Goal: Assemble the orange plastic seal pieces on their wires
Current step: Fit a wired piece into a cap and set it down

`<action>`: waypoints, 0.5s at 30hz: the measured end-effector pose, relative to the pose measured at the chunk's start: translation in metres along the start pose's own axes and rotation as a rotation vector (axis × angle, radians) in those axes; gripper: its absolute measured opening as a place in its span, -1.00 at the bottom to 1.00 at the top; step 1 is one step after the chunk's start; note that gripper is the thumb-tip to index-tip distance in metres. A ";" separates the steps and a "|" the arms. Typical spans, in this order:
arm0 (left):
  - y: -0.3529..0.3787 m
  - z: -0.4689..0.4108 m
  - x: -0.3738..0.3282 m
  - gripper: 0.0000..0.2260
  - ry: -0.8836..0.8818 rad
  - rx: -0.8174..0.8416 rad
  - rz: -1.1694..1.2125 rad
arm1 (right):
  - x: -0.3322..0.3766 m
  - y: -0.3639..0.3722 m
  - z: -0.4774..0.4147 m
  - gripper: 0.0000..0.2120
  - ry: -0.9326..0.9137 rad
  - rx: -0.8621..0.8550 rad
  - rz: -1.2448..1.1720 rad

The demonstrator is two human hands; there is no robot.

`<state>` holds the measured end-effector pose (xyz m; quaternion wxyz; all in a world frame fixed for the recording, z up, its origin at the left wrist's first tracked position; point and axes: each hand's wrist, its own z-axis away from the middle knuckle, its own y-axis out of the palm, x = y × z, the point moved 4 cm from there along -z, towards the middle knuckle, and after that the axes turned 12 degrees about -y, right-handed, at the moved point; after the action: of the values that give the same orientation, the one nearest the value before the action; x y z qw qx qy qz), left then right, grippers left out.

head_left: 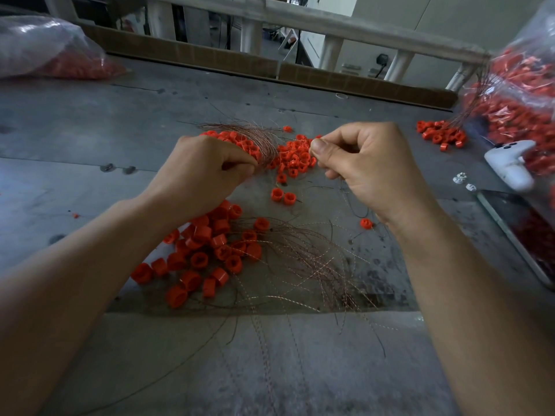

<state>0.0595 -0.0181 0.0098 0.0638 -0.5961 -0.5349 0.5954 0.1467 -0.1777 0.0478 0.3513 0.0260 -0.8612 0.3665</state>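
Orange plastic seal pieces (210, 253), short open rings, lie in loose heaps on a grey, scuffed metal table (90, 139). The nearest heap sits below the left forearm. A second heap (295, 157) lies farther back, between the two hands, and it reaches behind the left knuckles.

The left hand (207, 172) is clenched round a wire bundle (258, 136) of thin, copper-coloured twisted strands, which fan up and back out of the fist over the far heap. The right hand (369, 166) has its fingers curled, with the thumb pressed to the forefinger. It pinches what seems to be a single wire (348, 192), so fine that it hardly shows, trailing down below the hand. The two hands are near each other but apart.

More loose wires (303, 265) spread across the table beside the nearest heap, some running toward the near edge. A few single orange rings lie scattered between the heaps.

At far right a small cluster of rings (440, 135) has wires leading up into a clear plastic bag (516, 94) packed with orange pieces. A second clear bag (45, 49) with orange pieces rests at far left. Below the right bag lie a white handheld device (510, 165), some small white bits (461, 177) and a dark flat screen (516, 232). A cardboard strip (192, 57) lines the table's far edge.
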 end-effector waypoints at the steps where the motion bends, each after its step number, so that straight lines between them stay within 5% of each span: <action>1: -0.002 0.000 0.000 -0.87 0.002 -0.031 0.009 | 0.000 0.000 0.000 -0.85 -0.002 0.000 0.002; 15: -0.028 0.010 -0.014 -0.84 0.114 -0.298 -0.021 | -0.001 0.006 0.001 -0.86 0.002 0.059 0.150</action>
<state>0.0400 -0.0220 0.0364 0.0112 -0.6264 -0.6188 0.4739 0.1453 -0.1743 0.0434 0.3229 -0.0288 -0.8491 0.4171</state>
